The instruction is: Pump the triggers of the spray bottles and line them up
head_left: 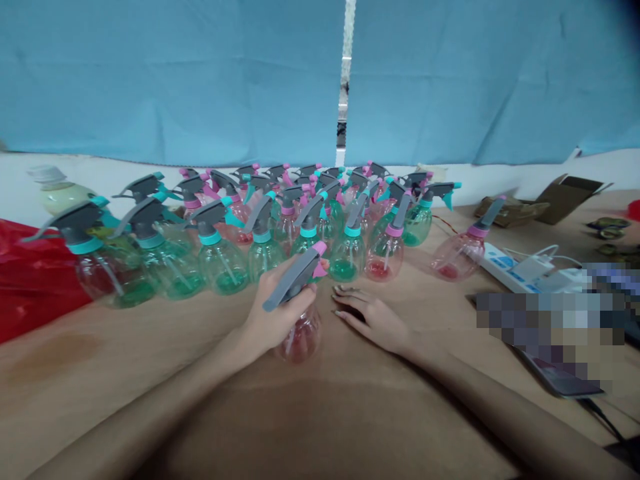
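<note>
My left hand [281, 308] is wrapped around the neck of a pink spray bottle [301, 340], just below its grey trigger head with a pink nozzle. The bottle stands upright on the wooden table [240, 400], close in front of me. To its right, my right hand [373, 315] rests low over the tabletop with its fingers stretched out, holding nothing. Beyond both hands stands a front row of spray bottles, among them a green spray bottle [346, 260] and another pink spray bottle [384, 259].
Several more spray bottles crowd behind the front row. A red plastic bag [40, 280] lies at the left. At the right are a separate pink spray bottle [457, 253], a power strip [505, 267], a phone [560, 373] and an open cardboard box [567, 199]. A blue cloth [200, 80] covers the wall.
</note>
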Demonstrator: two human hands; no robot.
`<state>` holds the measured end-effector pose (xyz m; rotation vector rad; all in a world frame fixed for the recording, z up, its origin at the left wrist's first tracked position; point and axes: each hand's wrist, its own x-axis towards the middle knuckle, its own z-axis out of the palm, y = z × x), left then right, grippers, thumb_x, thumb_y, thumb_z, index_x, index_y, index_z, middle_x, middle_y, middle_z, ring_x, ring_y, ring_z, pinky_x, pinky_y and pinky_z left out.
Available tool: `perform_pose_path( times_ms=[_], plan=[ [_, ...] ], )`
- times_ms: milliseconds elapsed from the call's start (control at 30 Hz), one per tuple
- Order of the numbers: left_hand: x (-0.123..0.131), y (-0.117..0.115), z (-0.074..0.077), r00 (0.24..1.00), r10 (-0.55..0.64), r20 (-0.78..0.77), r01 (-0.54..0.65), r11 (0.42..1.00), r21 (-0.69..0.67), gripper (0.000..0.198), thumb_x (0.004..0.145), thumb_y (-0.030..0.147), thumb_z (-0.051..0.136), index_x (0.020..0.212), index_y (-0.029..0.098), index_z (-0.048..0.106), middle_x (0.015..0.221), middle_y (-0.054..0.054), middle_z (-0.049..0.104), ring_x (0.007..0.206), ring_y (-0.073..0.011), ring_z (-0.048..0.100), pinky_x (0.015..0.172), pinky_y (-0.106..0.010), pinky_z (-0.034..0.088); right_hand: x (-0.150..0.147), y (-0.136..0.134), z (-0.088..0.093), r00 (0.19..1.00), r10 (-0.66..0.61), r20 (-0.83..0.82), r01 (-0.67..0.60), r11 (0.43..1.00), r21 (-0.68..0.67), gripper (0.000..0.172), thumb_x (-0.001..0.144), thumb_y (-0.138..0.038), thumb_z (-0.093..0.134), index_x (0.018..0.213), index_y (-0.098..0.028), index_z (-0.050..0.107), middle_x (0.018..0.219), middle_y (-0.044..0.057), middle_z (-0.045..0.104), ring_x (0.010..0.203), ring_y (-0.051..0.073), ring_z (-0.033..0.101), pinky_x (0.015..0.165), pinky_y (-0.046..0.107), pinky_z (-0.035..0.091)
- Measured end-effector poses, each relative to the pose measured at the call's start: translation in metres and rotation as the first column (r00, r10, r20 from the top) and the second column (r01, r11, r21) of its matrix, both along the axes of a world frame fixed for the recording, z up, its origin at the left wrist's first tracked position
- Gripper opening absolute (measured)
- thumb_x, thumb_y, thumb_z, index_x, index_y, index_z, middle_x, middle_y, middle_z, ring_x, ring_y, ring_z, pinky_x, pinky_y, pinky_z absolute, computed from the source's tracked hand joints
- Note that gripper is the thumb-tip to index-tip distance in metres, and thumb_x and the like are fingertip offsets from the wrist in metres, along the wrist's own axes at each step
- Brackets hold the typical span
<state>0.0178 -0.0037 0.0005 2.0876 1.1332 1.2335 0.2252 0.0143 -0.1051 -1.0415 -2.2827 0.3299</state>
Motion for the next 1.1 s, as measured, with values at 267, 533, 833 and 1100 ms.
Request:
perform_pose_path(
  times_ms=[267,533,833,1100],
  plan=[
    [-0.001,0.001,0.000,1.000,-0.009,-0.016,0.009,1.000,0.009,0.006,0.073,0.021,0.049,0.070,0.021,0.055,0.059,0.003,0.050,0.057,-0.0131,0.047,0.051,-0.024,0.039,0.000,0.000,0.001,1.000,-0.013,0.020,0.013,1.000,-0.011,0.039,0.091,-0.037,0.044,0.124,-0.018,0.054,0.127,0.009,0.056,0.122,0.020,0.047,0.105,0.041,0.037],
    [-0.004,0.002,0.003,0.998,0.013,-0.069,-0.009,0.998,0.059,0.004,0.068,0.019,0.048,0.069,0.022,0.051,0.062,0.004,0.044,0.055,-0.0122,0.040,0.049,-0.024,0.035,0.000,0.000,0.000,1.000,-0.007,0.007,0.007,1.000,-0.009,0.038,0.091,-0.036,0.044,0.124,-0.021,0.053,0.127,0.008,0.057,0.122,0.020,0.047,0.104,0.043,0.038],
    [-0.005,0.001,0.011,0.994,-0.077,-0.077,0.075,0.997,-0.029,0.011,0.067,0.021,0.046,0.071,0.023,0.056,0.066,0.002,0.052,0.057,-0.0134,0.044,0.049,-0.025,0.038,-0.001,0.000,0.001,1.000,0.000,-0.007,0.000,1.000,-0.009,0.037,0.091,-0.036,0.044,0.124,-0.022,0.053,0.127,0.008,0.057,0.121,0.021,0.048,0.103,0.045,0.038],
    [-0.006,0.001,0.005,0.999,-0.029,-0.022,0.029,1.000,-0.010,0.016,0.069,0.019,0.049,0.080,0.022,0.061,0.069,0.002,0.057,0.059,-0.0130,0.050,0.054,-0.025,0.044,-0.001,-0.001,0.001,1.000,-0.001,-0.001,0.001,1.000,-0.006,0.038,0.091,-0.037,0.043,0.124,-0.020,0.053,0.126,0.008,0.057,0.121,0.020,0.048,0.104,0.043,0.038]
  ],
)
